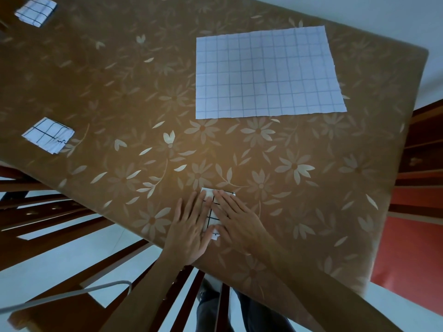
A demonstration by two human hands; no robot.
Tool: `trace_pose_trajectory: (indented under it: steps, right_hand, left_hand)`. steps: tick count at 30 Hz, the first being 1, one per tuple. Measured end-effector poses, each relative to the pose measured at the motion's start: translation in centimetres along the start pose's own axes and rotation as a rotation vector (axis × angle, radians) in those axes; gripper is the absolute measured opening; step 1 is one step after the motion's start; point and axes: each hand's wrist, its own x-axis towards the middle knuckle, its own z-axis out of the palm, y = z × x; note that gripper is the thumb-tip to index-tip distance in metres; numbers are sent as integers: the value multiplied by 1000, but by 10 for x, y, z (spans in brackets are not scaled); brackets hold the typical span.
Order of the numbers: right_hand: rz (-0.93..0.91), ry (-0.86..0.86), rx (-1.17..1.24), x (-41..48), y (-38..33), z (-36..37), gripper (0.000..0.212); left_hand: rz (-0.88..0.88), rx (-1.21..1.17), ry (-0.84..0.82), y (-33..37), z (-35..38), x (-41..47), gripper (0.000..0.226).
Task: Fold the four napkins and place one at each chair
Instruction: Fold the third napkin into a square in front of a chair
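- The table (143,92), under a brown flowered cloth, fills the view.
- A wooden chair (60,212) stands at the near edge, left of the person, and another chair (419,152) at the right edge.
- The open napkin (266,73), white with a thin grid, lies flat and unfolded towards the far right corner.
- The left hand (189,226) has straight, slightly spread fingers, palm down on the near-edge napkin.
- The right hand (237,219) lies just beside it, fingers straight and close, pressing the same square.
- The near-edge napkin (208,194) is folded small at the near edge, mostly covered.
- The second folded napkin (49,135) sits at the left edge.
- The third folded napkin (36,10) sits at the far left corner.
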Motion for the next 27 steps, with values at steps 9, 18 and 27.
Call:
trace_pose_trajectory:
  steps: [9, 18, 27]
  right_hand:
    - [260, -75, 25, -13, -6, 0, 86]
    - [359, -132, -2, -26, -15, -25, 81]
    - [485, -6, -1, -95, -20, -96, 65]
  left_hand:
    - [-2, -10, -20, -5, -3, 4, 81]
    - [-91, -49, -44, 14, -32, -2, 77]
    - [-83, -213, 18, 44, -107, -37, 58]
